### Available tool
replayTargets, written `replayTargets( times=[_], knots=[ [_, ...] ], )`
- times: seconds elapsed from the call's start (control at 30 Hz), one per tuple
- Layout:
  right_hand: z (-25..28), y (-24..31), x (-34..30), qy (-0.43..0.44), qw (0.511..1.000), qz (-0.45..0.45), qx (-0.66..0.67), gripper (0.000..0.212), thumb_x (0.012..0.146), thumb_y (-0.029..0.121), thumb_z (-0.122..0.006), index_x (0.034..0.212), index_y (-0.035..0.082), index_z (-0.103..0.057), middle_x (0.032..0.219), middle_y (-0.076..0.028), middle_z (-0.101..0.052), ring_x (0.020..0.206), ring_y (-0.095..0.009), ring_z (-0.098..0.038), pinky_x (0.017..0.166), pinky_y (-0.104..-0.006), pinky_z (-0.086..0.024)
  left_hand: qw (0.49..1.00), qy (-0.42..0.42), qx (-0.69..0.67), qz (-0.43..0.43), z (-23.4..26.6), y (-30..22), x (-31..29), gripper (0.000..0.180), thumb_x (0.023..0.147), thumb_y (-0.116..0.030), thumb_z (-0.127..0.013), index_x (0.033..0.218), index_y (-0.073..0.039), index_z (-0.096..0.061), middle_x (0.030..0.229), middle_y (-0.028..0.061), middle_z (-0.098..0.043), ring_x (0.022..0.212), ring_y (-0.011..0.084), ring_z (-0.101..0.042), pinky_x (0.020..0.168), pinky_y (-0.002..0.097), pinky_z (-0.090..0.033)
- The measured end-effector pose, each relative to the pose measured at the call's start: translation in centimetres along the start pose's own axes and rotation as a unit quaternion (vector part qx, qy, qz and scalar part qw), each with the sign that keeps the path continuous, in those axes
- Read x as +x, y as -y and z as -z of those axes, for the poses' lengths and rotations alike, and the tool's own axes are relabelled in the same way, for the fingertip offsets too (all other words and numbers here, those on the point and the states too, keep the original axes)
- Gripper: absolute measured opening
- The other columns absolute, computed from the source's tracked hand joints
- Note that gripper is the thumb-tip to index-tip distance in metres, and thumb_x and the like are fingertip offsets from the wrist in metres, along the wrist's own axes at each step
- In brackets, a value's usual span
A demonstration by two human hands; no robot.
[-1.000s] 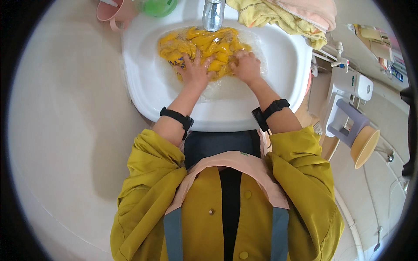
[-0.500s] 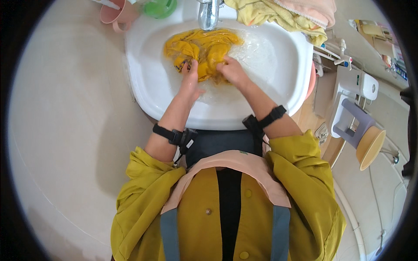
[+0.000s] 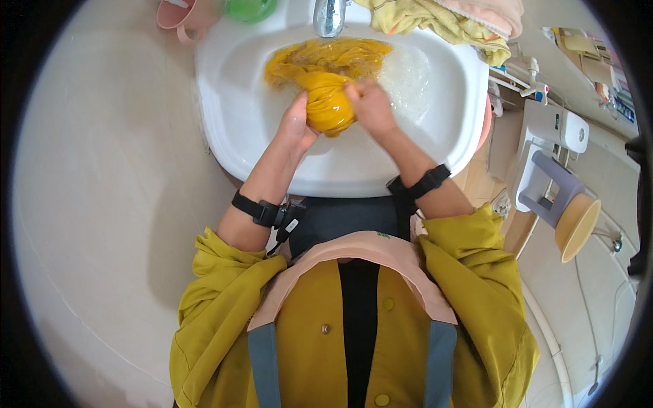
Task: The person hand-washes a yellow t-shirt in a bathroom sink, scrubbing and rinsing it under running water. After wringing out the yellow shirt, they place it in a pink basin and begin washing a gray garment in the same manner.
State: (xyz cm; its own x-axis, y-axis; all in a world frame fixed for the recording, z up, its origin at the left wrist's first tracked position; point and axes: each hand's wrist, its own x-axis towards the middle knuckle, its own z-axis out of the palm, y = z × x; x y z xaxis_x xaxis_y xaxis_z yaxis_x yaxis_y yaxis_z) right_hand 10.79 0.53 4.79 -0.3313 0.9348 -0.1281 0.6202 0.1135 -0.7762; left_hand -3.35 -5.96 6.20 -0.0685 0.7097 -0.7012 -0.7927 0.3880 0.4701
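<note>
The head view looks steeply down from the person's head, upright, facing forward over the coat [image 3: 306, 340] to the sink [image 3: 449, 129]. The coat is nearest, filling the lower part; the left hand [image 3: 297, 121] and right hand [image 3: 373, 105] lie farther off, above centre. The tap [image 3: 330, 17] meets the top edge. The fisheye's dark rim rounds off the corners.

Mustard jkt [image 3: 304, 347], pink/blue apron [image 3: 354, 245], blk arm straps [image 3: 432, 179]
</note>
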Motion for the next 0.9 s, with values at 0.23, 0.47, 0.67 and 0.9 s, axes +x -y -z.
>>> replayTargets(
  times=[0.23,0.47,0.67,0.9],
  knots=[
    [3.5,-4.0,1.2,-0.07,0.96,-0.107,-0.249,0.044,0.078,0.031,-0.061,0.117,0.011,-0.051,0.118,-0.016,-0.045,0.104,-0.038,-0.045,0.085,-0.0424,-0.043,0.913,-0.125,0.389,-0.019,2.3,0.9,-1.1,0.062,0.082,-0.032,-0.058,0.126,0.002,-0.03,0.125,0.0223,-0.039,0.111,0.0331,-0.045,0.088,0.0384,-0.043],
    [0.1,-3.2,-0.4,0.159,0.96,0.03,-0.227,0.04,0.077,0.023,-0.058,0.115,0.012,-0.053,0.114,-0.015,-0.048,0.097,-0.035,-0.051,0.084,-0.0409,-0.044,0.905,-0.2,0.37,-0.067,5.7,3.6,1.6,0.065,0.084,-0.033,-0.054,0.133,-0.003,-0.025,0.131,0.0251,-0.031,0.118,0.0365,-0.038,0.095,0.0432,-0.036],
    [-2.5,-4.9,-0.9,0.027,0.996,-0.054,-0.058,0.038,0.074,0.018,-0.055,0.112,0.012,-0.054,0.115,-0.018,-0.051,0.101,-0.032,-0.052,0.084,-0.0398,-0.044,0.973,-0.061,0.039,0.218,3.9,2.9,1.3,0.059,0.092,-0.044,-0.035,0.136,-0.007,-0.023,0.134,0.0187,-0.032,0.119,0.0338,-0.039,0.095,0.0528,-0.035],
    [0.4,4.2,-4.2,0.121,0.978,0.031,0.17,0.027,0.073,0.012,-0.053,0.099,0.004,-0.057,0.098,-0.016,-0.057,0.094,-0.027,-0.055,0.083,-0.0341,-0.043,0.993,0.106,-0.001,0.047,4.4,4.7,3.5,0.04,0.095,-0.037,-0.032,0.115,-0.006,-0.047,0.108,0.01,-0.056,0.096,0.0209,-0.057,0.082,0.0375,-0.048]
  ],
)
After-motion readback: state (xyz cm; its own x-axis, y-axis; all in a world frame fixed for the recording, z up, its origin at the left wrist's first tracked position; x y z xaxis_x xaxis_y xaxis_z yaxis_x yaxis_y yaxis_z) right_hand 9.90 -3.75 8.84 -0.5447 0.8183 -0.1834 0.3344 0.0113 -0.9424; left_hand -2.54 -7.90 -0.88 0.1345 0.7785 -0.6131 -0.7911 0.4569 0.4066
